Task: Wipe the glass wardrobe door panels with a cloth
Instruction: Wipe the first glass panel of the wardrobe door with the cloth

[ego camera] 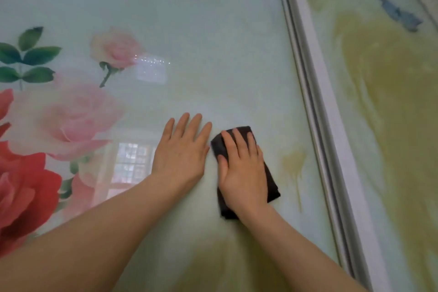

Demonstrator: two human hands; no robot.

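A pale green glass door panel [201,42] printed with pink and red roses fills most of the view. My right hand [241,168] lies flat with straight fingers on a dark folded cloth [272,185] and presses it against the glass. My left hand [182,149] rests flat on the bare glass just left of the cloth, fingers straight and together. Both forearms reach up from the bottom of the frame.
A white frame rail [317,111] runs diagonally between this panel and a second glass panel [384,102] at the right, which carries yellowish swirls and a blue-grey mark. A window is reflected in the glass at lower left.
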